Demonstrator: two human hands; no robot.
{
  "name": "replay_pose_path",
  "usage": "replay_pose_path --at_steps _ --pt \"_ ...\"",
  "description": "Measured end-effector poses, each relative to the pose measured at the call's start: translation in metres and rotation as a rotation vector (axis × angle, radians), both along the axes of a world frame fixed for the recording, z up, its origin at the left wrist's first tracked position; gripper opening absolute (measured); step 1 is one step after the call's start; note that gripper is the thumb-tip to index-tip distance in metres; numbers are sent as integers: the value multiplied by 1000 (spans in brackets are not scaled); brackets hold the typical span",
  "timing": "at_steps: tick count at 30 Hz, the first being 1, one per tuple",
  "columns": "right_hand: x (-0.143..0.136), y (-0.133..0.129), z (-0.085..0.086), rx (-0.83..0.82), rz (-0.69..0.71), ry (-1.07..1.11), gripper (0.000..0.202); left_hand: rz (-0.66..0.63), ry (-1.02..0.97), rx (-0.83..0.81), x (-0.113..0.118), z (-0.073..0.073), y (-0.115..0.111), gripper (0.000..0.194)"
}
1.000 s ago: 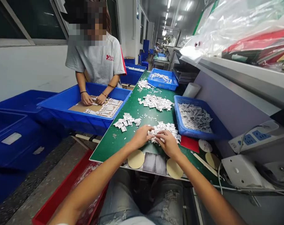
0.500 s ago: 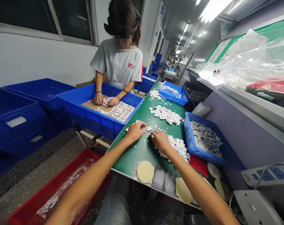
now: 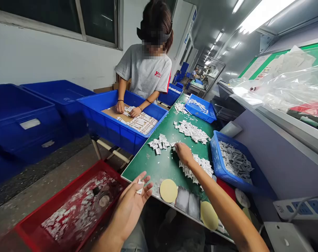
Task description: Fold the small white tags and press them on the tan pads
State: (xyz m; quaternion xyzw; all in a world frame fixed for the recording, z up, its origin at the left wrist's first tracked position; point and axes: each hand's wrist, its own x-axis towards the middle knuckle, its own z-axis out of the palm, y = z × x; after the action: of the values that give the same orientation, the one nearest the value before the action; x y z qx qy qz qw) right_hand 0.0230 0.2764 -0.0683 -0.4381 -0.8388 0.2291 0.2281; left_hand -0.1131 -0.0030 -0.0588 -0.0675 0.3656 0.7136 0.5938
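My left hand (image 3: 134, 199) is turned palm up in front of the table's near left corner, a small flat white piece (image 3: 140, 186) held between thumb and fingers. Over the green table (image 3: 138, 167), my right hand (image 3: 184, 154) points its fingers down and together at another small white piece (image 3: 173, 144). Its fingertips are partly hidden. Just left of them lies a small cluster of white pieces (image 3: 159, 142). A larger heap of white pieces (image 3: 197, 168) lies under and beside my right wrist.
A round yellow pad (image 3: 168, 191) lies on the near edge. A blue basket (image 3: 216, 157) of white pieces stands right. Below left is a red tray (image 3: 69, 189) with scattered pieces. Across, a co-worker (image 3: 145, 73) handles pieces in a blue bin (image 3: 114, 127).
My left hand has drawn back from the table toward me and turned palm up with a white piece. My right hand stays near the heap. The view has shifted slightly.
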Motion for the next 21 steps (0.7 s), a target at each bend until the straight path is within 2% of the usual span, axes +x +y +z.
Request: replay_pose_path --at_steps 4,7,10,13,15,18,21 --pt "21 -21 22 -178 -140 342 43 -75 174 70 8 3 -5 49" --pt "58 -59 33 -345 -195 510 45 -116 389 70 13 -6 -6 44" --pt "98 -107 27 -495 -239 579 43 -198 586 72 23 -20 -2 41" --pt "132 -150 10 -633 -298 628 50 -282 795 104 35 -29 6 43" --pt "152 -170 -2 -561 -306 533 47 -315 1054 127 39 -31 13 39" --pt "180 -190 -15 -162 -201 184 39 -344 1516 179 39 -31 25 28" --pt "201 -202 -22 188 -108 -126 30 -437 1823 278 35 -33 39 18"
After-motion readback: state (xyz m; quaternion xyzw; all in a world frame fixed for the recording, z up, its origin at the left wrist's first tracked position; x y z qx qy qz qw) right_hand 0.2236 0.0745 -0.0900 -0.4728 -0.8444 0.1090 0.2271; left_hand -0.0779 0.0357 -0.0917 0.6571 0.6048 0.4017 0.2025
